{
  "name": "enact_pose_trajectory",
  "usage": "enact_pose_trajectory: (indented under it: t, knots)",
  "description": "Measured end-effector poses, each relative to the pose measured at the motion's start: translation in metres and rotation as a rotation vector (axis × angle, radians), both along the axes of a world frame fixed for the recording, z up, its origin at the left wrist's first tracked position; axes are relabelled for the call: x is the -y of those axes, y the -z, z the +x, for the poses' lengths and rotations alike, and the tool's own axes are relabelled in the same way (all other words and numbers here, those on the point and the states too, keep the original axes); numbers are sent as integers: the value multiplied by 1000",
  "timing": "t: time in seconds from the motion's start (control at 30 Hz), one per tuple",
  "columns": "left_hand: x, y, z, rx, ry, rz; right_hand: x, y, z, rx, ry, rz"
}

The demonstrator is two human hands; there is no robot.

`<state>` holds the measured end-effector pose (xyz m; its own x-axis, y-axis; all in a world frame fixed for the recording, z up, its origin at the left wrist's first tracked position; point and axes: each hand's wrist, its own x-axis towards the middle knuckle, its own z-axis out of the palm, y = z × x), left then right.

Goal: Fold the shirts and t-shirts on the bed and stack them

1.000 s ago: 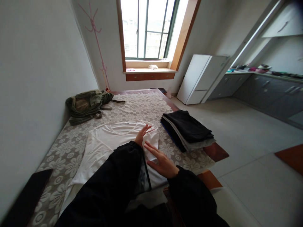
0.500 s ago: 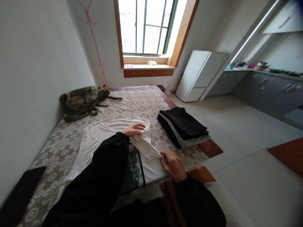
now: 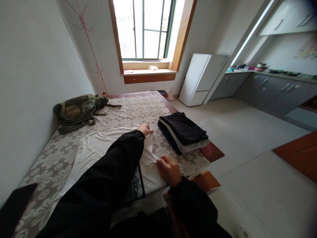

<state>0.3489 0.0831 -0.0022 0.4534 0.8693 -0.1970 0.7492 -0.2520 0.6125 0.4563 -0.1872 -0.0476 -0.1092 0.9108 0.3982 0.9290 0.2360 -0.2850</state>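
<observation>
A white shirt (image 3: pixel 92 145) lies spread over the floral cloth (image 3: pixel 138 105) on the desk (image 3: pixel 213 154), its neckline toward the far side and its body partly hidden under the person's left forearm. The right hand (image 3: pixel 169 170) is closed in a pinch on the end of the shirt's short sleeve (image 3: pixel 148 158), on the near side. The left hand (image 3: pixel 145 129) rests at the shoulder of the same side, fingers bent and close together; whether they grip the fabric or only press it cannot be told. Between the two hands the sleeve's edge runs fairly straight.

The step in hand looks like straightening this sleeve side. The next move calls for a light, even pull from the right hand, with the shoulder point steadied so that the flat body does not wrinkle. A folded stack of clothes (image 3: pixel 183 133) sits just beyond the right hand, apart from the shirt, and an olive backpack (image 3: pixel 80 111) lies by the wall at the far left.
</observation>
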Motion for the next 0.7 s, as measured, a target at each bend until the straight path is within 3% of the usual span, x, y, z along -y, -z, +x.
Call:
enact_pose_trajectory:
  t: [0.23,0.43,0.7]
  knots:
    - [-14,9,11,-34,-47,-52,6,16,22,-175,159,43]
    - [-21,17,4,-2,-79,-44,7,-1,17,-115,23,-88]
    - [-20,16,16,-50,-31,4,-9,-12,28,-51,64,-183]
